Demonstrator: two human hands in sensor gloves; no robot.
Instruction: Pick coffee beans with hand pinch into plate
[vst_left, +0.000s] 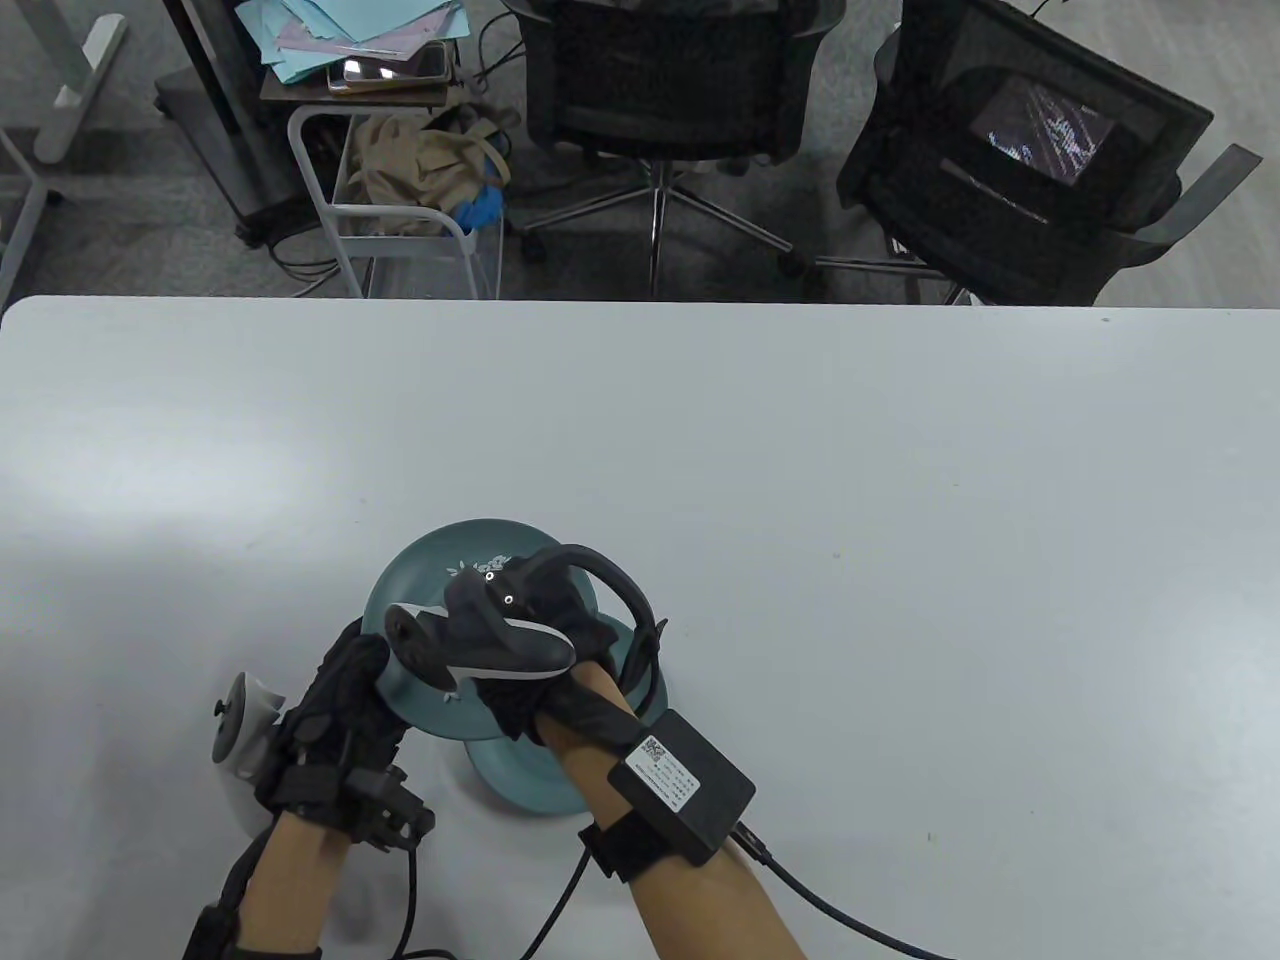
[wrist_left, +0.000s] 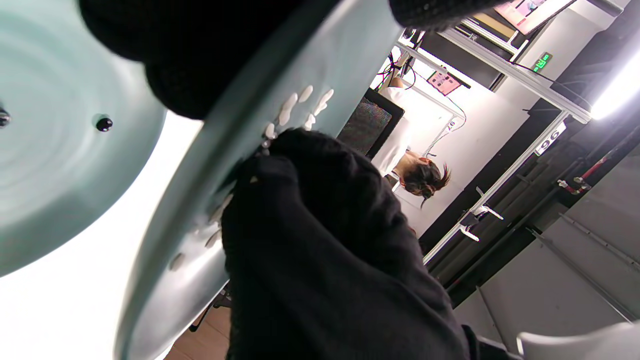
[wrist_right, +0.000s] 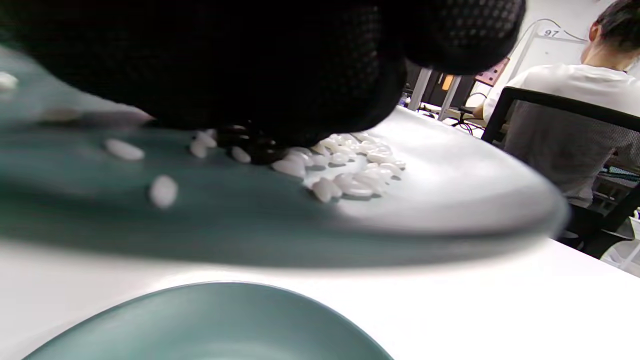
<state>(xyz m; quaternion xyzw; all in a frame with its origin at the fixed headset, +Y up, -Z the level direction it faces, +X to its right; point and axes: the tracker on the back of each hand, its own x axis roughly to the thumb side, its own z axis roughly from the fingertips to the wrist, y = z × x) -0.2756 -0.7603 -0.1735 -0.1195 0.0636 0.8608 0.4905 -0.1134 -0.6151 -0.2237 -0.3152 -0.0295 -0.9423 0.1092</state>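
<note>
Left grip holds the upper plate tilted near the surface's near edge; right grip covers the pale beans, its pinch hidden. Pinch few, carry them over the lower plate.

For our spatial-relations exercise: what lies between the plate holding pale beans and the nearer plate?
Only bare white table, seen in the right wrist view.

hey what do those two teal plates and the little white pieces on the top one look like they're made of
Both teal plates, the upper and the lower, look like glazed ceramic or maybe melamine: a smooth satin surface with soft highlights and faint concentric rings. The white pieces look like hard, glossy oval beans or plastic pellets. The task says coffee beans, but the white colour leaves that open.
</note>
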